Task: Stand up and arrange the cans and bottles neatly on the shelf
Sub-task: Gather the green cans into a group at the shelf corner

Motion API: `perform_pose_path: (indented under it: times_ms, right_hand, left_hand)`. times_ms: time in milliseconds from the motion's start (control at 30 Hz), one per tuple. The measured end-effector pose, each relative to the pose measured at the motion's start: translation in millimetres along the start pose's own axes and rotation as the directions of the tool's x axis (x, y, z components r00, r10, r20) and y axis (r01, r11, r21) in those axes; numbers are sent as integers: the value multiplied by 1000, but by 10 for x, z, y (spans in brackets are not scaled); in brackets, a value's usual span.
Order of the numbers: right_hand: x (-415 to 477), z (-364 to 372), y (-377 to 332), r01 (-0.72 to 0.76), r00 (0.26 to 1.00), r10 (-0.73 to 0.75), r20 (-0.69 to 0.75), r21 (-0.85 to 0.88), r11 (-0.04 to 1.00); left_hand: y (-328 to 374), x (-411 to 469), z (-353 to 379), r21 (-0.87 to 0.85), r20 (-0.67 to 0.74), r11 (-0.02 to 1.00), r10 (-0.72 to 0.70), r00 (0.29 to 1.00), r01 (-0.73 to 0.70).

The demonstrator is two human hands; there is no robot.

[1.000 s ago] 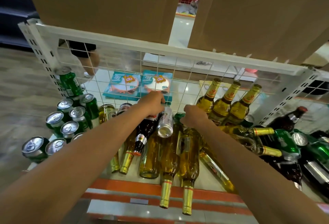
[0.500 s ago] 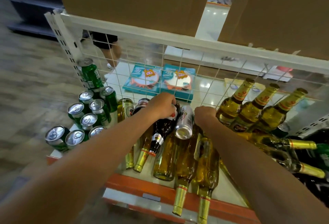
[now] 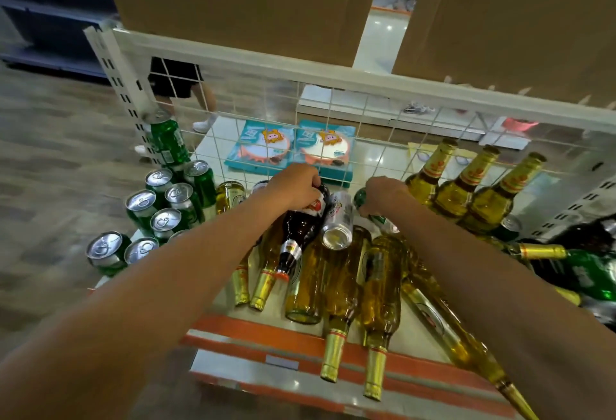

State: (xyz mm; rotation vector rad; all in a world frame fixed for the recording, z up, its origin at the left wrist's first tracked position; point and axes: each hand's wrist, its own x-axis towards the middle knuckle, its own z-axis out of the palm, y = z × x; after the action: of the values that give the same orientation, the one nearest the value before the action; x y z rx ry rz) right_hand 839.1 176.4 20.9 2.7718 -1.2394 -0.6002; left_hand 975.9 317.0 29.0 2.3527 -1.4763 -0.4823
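In the head view, the left hand (image 3: pixel 295 186) stays curled round the base of the dark bottle (image 3: pixel 298 229), which lies on the heap with its neck pointing near. The right hand (image 3: pixel 383 194) has shifted a little and now grips what looks like a green can (image 3: pixel 360 196) at the far side of the shelf (image 3: pixel 300 343). The hands are apart, with a silver can (image 3: pixel 338 221) lying between them. Both hands seem ready to lift. Many golden bottles (image 3: pixel 380 286) lie flat in the middle, while green cans (image 3: pixel 166 206) on the left and three bottles (image 3: pixel 466 193) on the far right stand upright.
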Motion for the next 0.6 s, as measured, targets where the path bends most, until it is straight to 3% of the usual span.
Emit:
perform_pose_path:
  times_ms: [200, 467, 600]
  right_hand:
    - [-298, -226, 101, -18, 999, 30, -32, 328, 945]
    - [-601, -157, 300, -17, 994, 76, -76, 584, 812]
    - [-657, -300, 369, 13, 991, 77, -111, 647, 762]
  left_hand:
    - [237, -35, 1, -17, -5, 999, 50, 999, -50]
    - [620, 7, 62, 77, 53, 989, 120, 991, -124]
    - [656, 28, -12, 18, 114, 994, 108, 988, -110]
